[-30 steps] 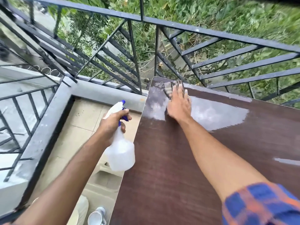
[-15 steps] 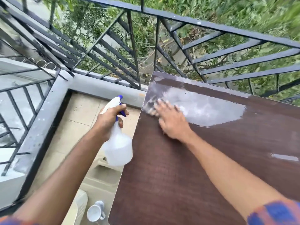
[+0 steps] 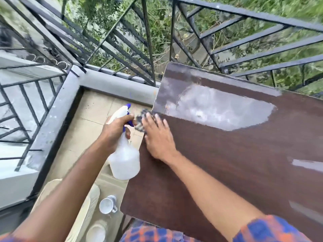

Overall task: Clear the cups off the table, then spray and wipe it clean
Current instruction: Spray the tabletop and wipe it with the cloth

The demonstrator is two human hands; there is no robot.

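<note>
The dark brown table (image 3: 236, 163) fills the right half of the view, with a wet shiny patch (image 3: 218, 109) near its far left corner. My right hand (image 3: 159, 137) lies flat at the table's left edge, pressing a dark checked cloth (image 3: 142, 119) that sticks out past my fingertips over the edge. My left hand (image 3: 117, 130) holds a white spray bottle (image 3: 125, 159) with a blue trigger in the air just left of the table. A white cup (image 3: 107, 205) stands on a pale chair below, at the bottom left.
Black metal railings (image 3: 148, 41) enclose the balcony beyond the table and to the left, on a grey concrete kerb (image 3: 120, 84). Beige floor tiles (image 3: 90, 119) lie left of the table. The pale plastic chair (image 3: 87, 206) stands by the table's near left corner.
My right hand has slid the cloth back from the far corner toward me and leftward to the table's left edge. The spray bottle has stayed beside the table in my left hand.
</note>
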